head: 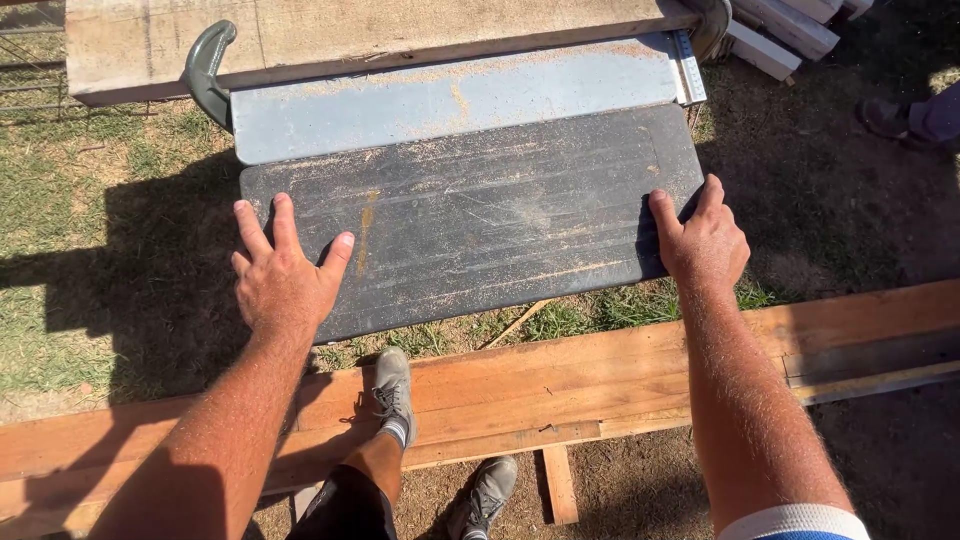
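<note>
Lying flat, the dark dusty panel [480, 215] was seen with its long axis running left to right, just below a grey metal plate [450, 100]. The left hand [285, 275] was pressed flat, fingers spread, on its left end; the right hand [705, 240] was curled gripping its right edge.

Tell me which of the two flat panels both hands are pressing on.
The dark, nearly black panel nearest the person: the left hand lies on its left end, the right hand grips its right edge. The grey-blue panel behind it is untouched.
</note>
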